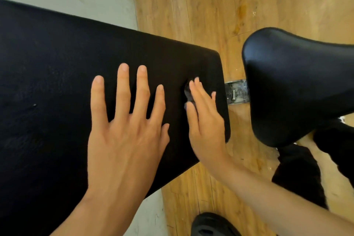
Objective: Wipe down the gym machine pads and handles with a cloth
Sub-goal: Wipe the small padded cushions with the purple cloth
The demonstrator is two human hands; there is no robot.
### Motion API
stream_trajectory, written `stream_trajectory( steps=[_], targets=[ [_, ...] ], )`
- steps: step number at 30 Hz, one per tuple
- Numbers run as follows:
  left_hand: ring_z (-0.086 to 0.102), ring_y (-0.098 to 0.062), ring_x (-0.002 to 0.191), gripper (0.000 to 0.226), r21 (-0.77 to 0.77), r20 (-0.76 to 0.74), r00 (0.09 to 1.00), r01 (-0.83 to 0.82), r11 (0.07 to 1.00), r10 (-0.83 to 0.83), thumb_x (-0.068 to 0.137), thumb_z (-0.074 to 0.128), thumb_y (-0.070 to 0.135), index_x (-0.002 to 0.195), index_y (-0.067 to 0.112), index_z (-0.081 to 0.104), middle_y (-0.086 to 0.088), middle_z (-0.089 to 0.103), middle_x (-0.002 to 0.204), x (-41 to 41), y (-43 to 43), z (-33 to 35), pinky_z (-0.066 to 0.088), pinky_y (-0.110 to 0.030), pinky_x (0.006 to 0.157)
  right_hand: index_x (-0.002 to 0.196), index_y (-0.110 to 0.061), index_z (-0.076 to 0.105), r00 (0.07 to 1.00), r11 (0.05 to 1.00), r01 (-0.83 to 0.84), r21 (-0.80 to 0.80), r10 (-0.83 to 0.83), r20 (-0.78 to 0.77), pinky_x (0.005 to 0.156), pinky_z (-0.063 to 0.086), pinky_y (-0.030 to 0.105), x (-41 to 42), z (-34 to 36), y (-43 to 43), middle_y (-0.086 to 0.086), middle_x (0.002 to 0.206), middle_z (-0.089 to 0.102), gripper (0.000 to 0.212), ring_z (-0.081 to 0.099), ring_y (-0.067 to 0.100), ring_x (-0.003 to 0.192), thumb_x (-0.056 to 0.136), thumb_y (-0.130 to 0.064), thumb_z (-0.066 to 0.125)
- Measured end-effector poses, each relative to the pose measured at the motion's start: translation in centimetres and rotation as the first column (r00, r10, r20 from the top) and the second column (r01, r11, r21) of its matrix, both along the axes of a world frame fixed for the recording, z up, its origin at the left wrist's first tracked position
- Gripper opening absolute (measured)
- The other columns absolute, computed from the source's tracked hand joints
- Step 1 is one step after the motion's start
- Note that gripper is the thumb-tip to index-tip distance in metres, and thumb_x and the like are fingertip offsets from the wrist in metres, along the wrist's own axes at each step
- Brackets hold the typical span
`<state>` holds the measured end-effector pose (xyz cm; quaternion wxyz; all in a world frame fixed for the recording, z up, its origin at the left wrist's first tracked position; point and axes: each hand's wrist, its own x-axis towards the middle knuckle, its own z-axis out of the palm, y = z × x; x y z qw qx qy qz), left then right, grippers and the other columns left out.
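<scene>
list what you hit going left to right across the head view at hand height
large black pad → left hand, flat on it → dark cloth → right hand, pressing the cloth → metal bracket → second black pad

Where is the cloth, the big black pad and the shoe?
cloth (188, 93), head view, dark bit peeking out by the right hand's fingers.
big black pad (57, 67), head view, its bare top.
shoe (212, 224), head view, its top.

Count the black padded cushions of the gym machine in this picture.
2. The large flat pad fills the left, under both hands; the smaller seat pad is at the right. Others may lie outside the view.
</scene>
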<state>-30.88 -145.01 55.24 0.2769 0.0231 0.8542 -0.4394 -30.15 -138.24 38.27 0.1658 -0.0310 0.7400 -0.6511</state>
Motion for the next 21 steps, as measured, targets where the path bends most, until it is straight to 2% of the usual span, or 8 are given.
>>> stream_trajectory(
  steps=[3,6,8,11,14,17,19,21],
  targets=[
    [-0.009,-0.050,0.157,0.076,-0.014,0.019,1.000,-0.005,1.000,0.005,0.103,0.024,0.055,0.166,0.016,0.009,-0.028,-0.006,0.170,-0.1,0.1,0.0,-0.002,-0.069,0.122,0.158,-0.013,0.033,0.997,0.998,-0.069,0.003,0.069,0.038,0.130,0.003,0.035,-1.2,-1.1,0.2,0.001,0.167,0.026,0.049,0.014,0.009,0.157,0.111,-0.027,0.037],
    [-0.009,-0.050,0.156,0.075,-0.017,0.005,1.000,0.000,1.000,0.000,0.103,0.023,0.055,0.167,0.017,0.008,-0.027,-0.006,0.170,0.0,0.2,-0.2,-0.003,-0.069,0.122,0.151,-0.011,0.048,0.976,0.997,0.069,0.040,-0.076,0.206,0.127,0.019,0.044,-10.7,-2.9,-3.1,0.005,0.159,0.045,0.044,0.034,0.018,0.150,0.109,-0.023,0.041],
    [-0.010,-0.050,0.156,0.075,-0.016,0.006,1.000,0.000,1.000,0.000,0.103,0.021,0.054,0.167,0.017,0.005,-0.027,-0.009,0.170,-0.2,0.3,-0.3,-0.004,-0.070,0.122,0.145,-0.011,0.056,0.968,0.995,0.093,0.048,-0.101,0.230,0.123,0.027,0.046,-14.2,-3.5,-4.2,0.004,0.151,0.055,0.042,0.043,0.020,0.144,0.107,-0.025,0.041],
    [-0.010,-0.051,0.156,0.075,-0.026,-0.009,1.000,-0.003,1.000,0.003,0.104,0.020,0.053,0.167,0.016,0.004,-0.027,-0.009,0.170,-0.1,0.4,-0.4,-0.004,-0.070,0.121,0.144,-0.012,0.058,0.992,0.997,0.080,0.021,-0.081,0.094,0.124,0.027,0.047,-10.0,-2.6,-3.2,0.007,0.154,0.051,0.040,0.039,0.017,0.149,0.107,-0.023,0.046],
    [-0.011,-0.051,0.156,0.075,-0.034,0.004,1.000,-0.006,0.999,0.006,0.104,0.020,0.054,0.167,0.016,0.002,-0.028,-0.010,0.170,-0.2,0.4,-0.5,-0.004,-0.070,0.121,0.153,-0.014,0.046,0.998,1.000,0.010,-0.022,-0.008,0.066,0.128,0.017,0.040,-0.7,-0.9,0.5,0.001,0.162,0.039,0.045,0.027,0.010,0.154,0.109,-0.018,0.048],
    [-0.013,-0.051,0.155,0.077,-0.042,0.014,1.000,-0.008,0.999,0.008,0.103,0.020,0.054,0.166,0.016,0.000,-0.028,-0.013,0.169,-0.3,0.6,-0.6,-0.004,-0.071,0.121,0.158,-0.018,0.032,0.993,0.994,-0.105,-0.023,0.106,0.052,0.129,0.010,0.040,5.9,-1.0,3.2,-0.002,0.167,0.028,0.051,0.018,0.011,0.156,0.109,-0.022,0.045],
    [-0.014,-0.052,0.155,0.077,-0.051,0.025,1.000,-0.005,0.999,0.006,0.103,0.018,0.055,0.166,0.015,-0.003,-0.029,-0.015,0.169,-0.3,0.8,-0.6,-0.003,-0.071,0.121,0.159,-0.021,0.025,0.987,0.986,-0.159,-0.043,0.160,0.021,0.129,0.006,0.039,5.8,-1.5,3.4,-0.001,0.169,0.022,0.054,0.013,0.013,0.158,0.108,-0.028,0.044],
    [-0.015,-0.052,0.155,0.077,-0.055,0.021,1.000,0.001,0.999,0.001,0.103,0.016,0.055,0.166,0.015,-0.004,-0.029,-0.016,0.169,-0.2,0.8,-0.7,-0.002,-0.071,0.121,0.158,-0.019,0.030,0.993,0.992,-0.106,-0.068,0.110,0.049,0.129,0.007,0.035,2.7,-1.8,2.0,0.000,0.168,0.027,0.053,0.015,0.009,0.157,0.108,-0.028,0.046]
  ],
)
